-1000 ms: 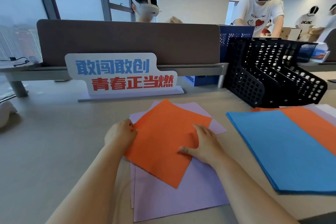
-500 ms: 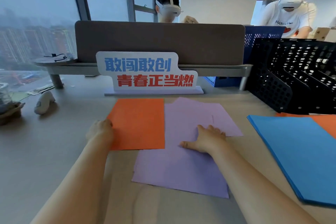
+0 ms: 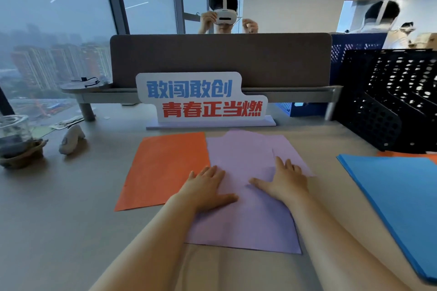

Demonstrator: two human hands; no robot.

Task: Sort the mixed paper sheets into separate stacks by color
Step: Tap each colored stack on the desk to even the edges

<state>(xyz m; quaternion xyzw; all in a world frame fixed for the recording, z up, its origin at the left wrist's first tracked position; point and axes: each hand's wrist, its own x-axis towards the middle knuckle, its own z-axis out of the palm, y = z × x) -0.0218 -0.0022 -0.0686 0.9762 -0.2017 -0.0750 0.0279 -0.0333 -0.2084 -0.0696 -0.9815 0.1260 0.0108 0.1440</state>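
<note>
An orange sheet (image 3: pixel 163 168) lies flat on the desk, left of a loose pile of purple sheets (image 3: pixel 246 215) whose edges are askew. My left hand (image 3: pixel 205 186) rests flat with straight fingers across the seam between the orange sheet and the purple pile. My right hand (image 3: pixel 283 179) lies flat on the purple sheets, fingers spread. To the right sits a mixed stack topped by a blue sheet (image 3: pixel 399 201), with an orange sheet (image 3: pixel 406 155) showing under its far edge.
A white sign with blue and red characters (image 3: pixel 203 99) stands behind the sheets. Black mesh file holders (image 3: pixel 387 101) stand at the back right. A white controller (image 3: pixel 71 139) and a glass jar on a woven coaster (image 3: pixel 16 137) sit at the left. People with headsets are behind the divider.
My left hand has let go of the orange sheet's left edge and moved right onto the purple pile's edge. The orange sheet now lies beside the purple pile; the right hand stays put.
</note>
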